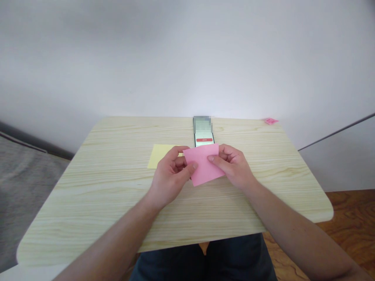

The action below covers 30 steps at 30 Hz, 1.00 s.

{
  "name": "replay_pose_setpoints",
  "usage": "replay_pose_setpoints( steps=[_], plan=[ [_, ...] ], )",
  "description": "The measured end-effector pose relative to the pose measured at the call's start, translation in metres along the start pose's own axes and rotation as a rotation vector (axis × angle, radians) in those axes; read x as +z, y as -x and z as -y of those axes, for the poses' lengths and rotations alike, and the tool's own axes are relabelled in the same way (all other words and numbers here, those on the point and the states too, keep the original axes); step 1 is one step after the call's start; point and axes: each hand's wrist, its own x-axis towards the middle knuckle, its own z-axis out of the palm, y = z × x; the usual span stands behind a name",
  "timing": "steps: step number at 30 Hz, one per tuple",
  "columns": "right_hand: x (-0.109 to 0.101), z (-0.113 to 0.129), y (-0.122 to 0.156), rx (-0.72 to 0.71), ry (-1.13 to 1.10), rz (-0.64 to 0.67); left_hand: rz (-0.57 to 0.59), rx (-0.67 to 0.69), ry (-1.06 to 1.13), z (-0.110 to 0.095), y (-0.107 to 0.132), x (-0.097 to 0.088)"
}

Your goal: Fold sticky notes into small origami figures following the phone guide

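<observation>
A square sheet of pink paper (204, 166) is held up between both hands above the middle of the table. My left hand (172, 171) pinches its left side, thumb on the near face and fingers behind. My right hand (233, 164) grips the right side the same way. The sheet looks flat, tilted a little, with no fold that I can make out. On the table behind my left hand lies a sheet of yellow paper (158, 156), partly covered by that hand.
A phone (204, 136) with a lit screen lies beyond the pink sheet, its near end hidden. At the table's far right corner sits a small folded pink paper piece (271, 121). The pale wooden table (102, 187) backs onto a white wall (187, 58).
</observation>
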Motion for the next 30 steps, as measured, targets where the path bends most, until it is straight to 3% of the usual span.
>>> replay_pose_setpoints(
  steps=[4, 17, 30],
  plan=[
    [-0.002, 0.0004, -0.0016, 0.0, -0.02, -0.052, 0.051, -0.028, 0.046, -0.0022, -0.0015, -0.0002],
    [-0.0074, -0.0029, -0.0031, -0.151, 0.147, 0.011, -0.066, -0.005, 0.155, -0.0024, -0.0052, -0.0053],
    [-0.008, -0.0028, -0.0035, 0.019, -0.076, 0.037, -0.094, 0.039, 0.116, -0.0008, -0.0043, -0.0068]
  ],
)
